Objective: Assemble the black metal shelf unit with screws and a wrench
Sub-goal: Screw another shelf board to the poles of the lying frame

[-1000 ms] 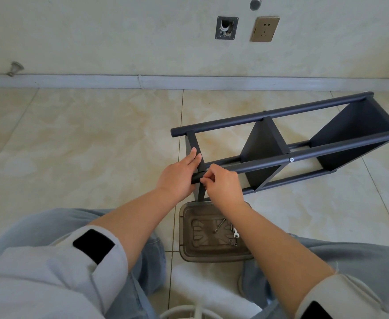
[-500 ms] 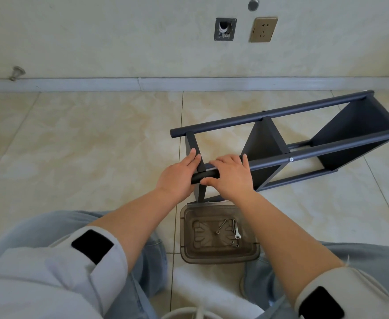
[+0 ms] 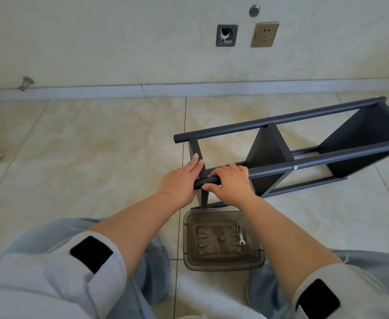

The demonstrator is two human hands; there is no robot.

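The black metal shelf unit [image 3: 267, 146] lies on its side on the tiled floor, its round poles running from centre to far right. My right hand [image 3: 231, 183] grips the near upper pole close to its left end, fingers over it and thumb under. My left hand [image 3: 179, 183] presses flat against the end shelf panel [image 3: 197, 147] at the pole's tip, fingers straight. A silver screw head [image 3: 295, 167] shows on the near pole at the middle panel. Below my hands, a brown plastic tray [image 3: 221, 264] holds several loose screws [image 3: 226, 230] and a small silver wrench [image 3: 241, 238].
The wall with its skirting board [image 3: 142, 89] runs across the back, carrying a socket [image 3: 265, 34] and an open wall box [image 3: 227, 35]. A door stopper [image 3: 26, 82] sticks out at the left. My knees in light jeans flank the tray.
My right hand went from pinching at the pole's end to wrapping over the pole. The left hand stays pressed on the end panel.
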